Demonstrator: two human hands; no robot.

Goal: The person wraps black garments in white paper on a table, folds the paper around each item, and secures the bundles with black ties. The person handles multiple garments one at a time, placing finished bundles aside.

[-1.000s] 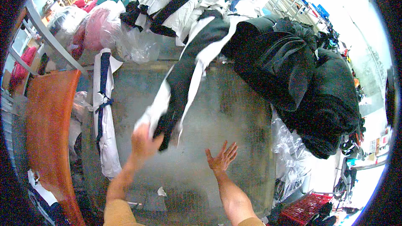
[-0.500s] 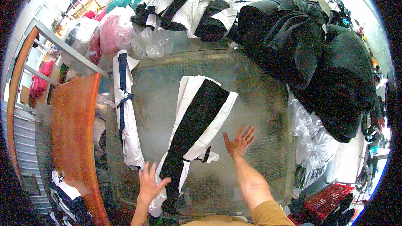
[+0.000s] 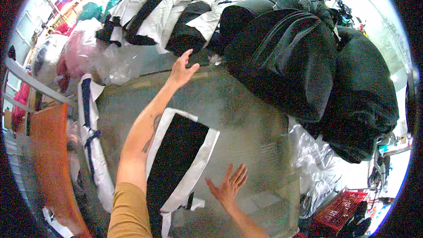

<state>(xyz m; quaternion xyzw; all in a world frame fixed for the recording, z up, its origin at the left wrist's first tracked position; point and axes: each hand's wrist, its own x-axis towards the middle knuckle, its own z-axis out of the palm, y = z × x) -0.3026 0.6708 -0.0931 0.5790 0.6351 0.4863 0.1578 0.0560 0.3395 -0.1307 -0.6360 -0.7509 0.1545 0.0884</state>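
Note:
My left hand (image 3: 182,71) is stretched far across the table, its fingers extended and holding nothing. It is just short of a rolled black-and-white bundle (image 3: 189,28) at the back edge; I cannot tell whether the fingertips touch it. My right hand (image 3: 230,186) hovers over or rests on the grey tabletop (image 3: 246,123) with fingers spread. Between my arms lies a bundle of black fabric (image 3: 178,150) layered with white sheets, partly hidden by my left forearm. Its dark tie (image 3: 190,201) shows at the side. A narrower white and navy bundle (image 3: 91,139), tied midway, lies along the left edge.
Large black fabric rolls (image 3: 282,57) crowd the back right. More black-and-white bundles (image 3: 152,11) are heaped at the back left, beside plastic-wrapped pink goods (image 3: 83,48). An orange-brown board (image 3: 53,154) stands left. Clear plastic (image 3: 315,169) and a red crate (image 3: 339,211) are at right.
My left hand has swung from the near edge to the far side of the table. My right hand has shifted left and nearer. The view has turned slightly right.

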